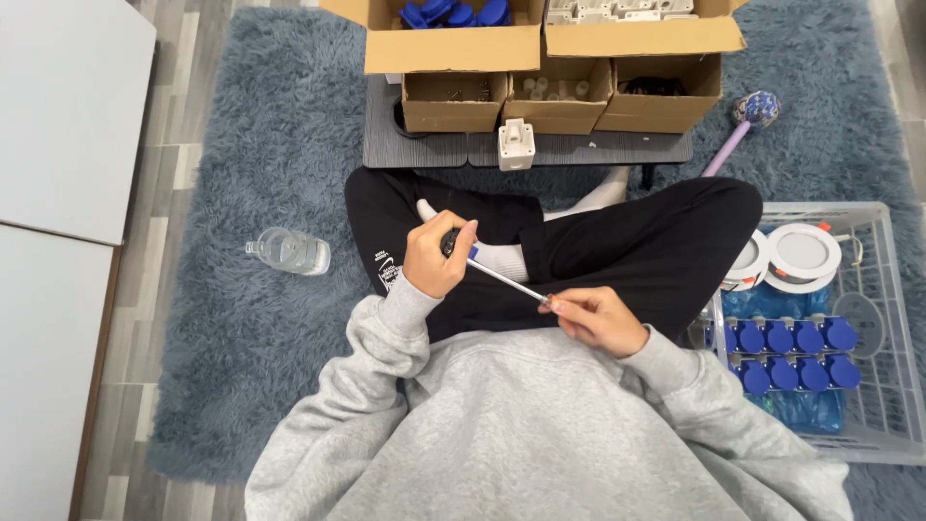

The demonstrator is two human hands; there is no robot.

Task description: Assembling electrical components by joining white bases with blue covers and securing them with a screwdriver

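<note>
Left hand (436, 256): fist clamped round the dark handle of the screwdriver (490, 269), over the lap.
Right hand (598, 318): fingertips pinched together at the screwdriver's tip; whether a small part sits there I cannot tell.
Screwdriver: one — dark grip, blue collar, thin metal shaft running down-right from left hand to right hand, above the crossed black-trousered legs.
Boxes: five cardboard ones on and behind a low dark board (424, 150) — two big open ones at the back, blue parts (453, 13) in one, white parts (617, 10) in the other; three small ones (559, 96) in front with small bits inside.
White block (516, 145): one, upright on the board's front edge, just before the knees.
Crate (892, 425): one white wire-sided, at the person's right; holds ten blue caps (786, 352) in two rows of five on blue bags, plus three round white discs (796, 253) at its far end.
Bottle (287, 251): one clear, lying on the grey shag rug (241, 338), well left of the left hand.
Purple stick (738, 130): one, patterned ball end, lying on the rug by the right knee.
In the way: nothing between hands — legs and grey sweatshirt fill the lap.
</note>
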